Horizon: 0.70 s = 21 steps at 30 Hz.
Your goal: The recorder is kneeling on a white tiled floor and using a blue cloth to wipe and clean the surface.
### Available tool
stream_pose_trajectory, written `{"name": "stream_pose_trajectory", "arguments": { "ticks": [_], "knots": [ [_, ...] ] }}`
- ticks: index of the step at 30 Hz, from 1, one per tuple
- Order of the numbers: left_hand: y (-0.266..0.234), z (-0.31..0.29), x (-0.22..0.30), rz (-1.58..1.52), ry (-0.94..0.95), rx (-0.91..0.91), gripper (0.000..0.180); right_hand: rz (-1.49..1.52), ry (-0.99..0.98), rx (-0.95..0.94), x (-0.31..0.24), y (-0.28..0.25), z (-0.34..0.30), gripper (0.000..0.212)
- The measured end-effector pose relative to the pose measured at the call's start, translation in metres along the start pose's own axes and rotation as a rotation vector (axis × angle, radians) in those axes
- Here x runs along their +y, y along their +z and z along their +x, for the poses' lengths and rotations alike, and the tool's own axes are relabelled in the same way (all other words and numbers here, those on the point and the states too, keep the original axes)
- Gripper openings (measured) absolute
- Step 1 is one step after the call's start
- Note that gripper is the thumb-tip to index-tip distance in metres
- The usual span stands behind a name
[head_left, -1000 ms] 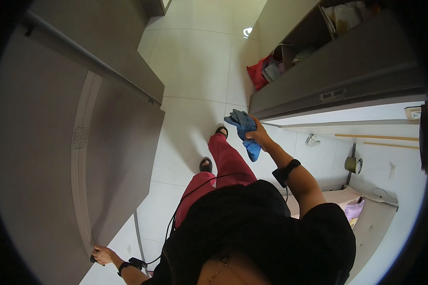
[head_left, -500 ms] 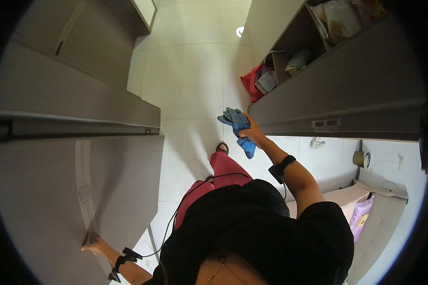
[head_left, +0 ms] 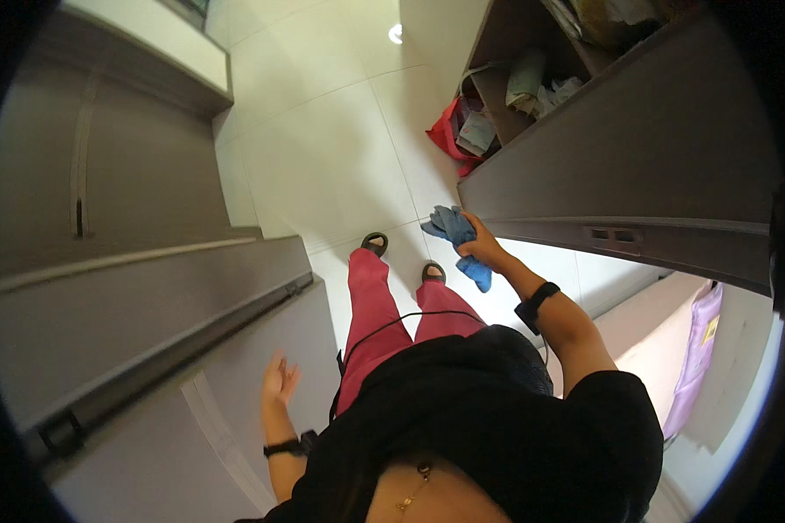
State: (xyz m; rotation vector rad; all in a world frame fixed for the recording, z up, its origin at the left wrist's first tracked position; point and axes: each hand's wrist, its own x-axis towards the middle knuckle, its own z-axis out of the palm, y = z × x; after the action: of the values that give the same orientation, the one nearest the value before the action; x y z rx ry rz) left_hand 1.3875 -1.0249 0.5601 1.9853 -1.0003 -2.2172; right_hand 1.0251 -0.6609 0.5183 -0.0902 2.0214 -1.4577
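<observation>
"Between the grey door [head_left: 317,322] at left and the dark jamb panel [head_left: 615,235] at right, where is the blue cloth [head_left: 452,226]?"

"In the right hand [head_left: 485,247], bunched between thumb and fingers, just near of that panel's left end."

"And the left hand [head_left: 281,382]?"

"Holding nothing, its fingers loosely spread near the door. It's blurred, so I can't tell whether it touches the surface."

"Which step is this?"

"Carrying the cloth by the doorway, I'd judge. The next move calls for a firm right grip and room past the panel's edge."

"Your count?"

"1 cloth, 2 hands, 2 dark sandals [head_left: 375,243] on the floor, 2 black wristbands [head_left: 537,304], 1 red bag [head_left: 445,132] at far right and 1 lilac padded item [head_left: 694,357] at right. The pale bundles [head_left: 525,80] in the shelf unit [head_left: 508,39] overlap too much to count."
</observation>
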Motion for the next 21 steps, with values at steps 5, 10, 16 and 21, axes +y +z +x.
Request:
{"name": "stream_pose_trajectory", "arguments": {
  "ticks": [5,10,16,21],
  "knots": [
    [0.220,0.027,0.146,0.986,0.578,-0.376,0.063,-0.138,0.183,0.225,-0.015,-0.014,-0.032,0.083],
    [0.382,0.034,0.193,1.352,0.603,-0.793,0.064,0.234,0.393,0.471,0.011,0.020,-0.060,0.068],
    [0.440,0.004,0.104,1.817,0.359,-1.276,0.092,1.370,0.157,0.519,-0.011,0.080,-0.123,0.059],
    [0.453,-0.009,0.052,1.699,-0.343,-1.342,0.078,1.840,-0.322,0.638,-0.020,0.131,-0.121,0.064]
  ]
}}
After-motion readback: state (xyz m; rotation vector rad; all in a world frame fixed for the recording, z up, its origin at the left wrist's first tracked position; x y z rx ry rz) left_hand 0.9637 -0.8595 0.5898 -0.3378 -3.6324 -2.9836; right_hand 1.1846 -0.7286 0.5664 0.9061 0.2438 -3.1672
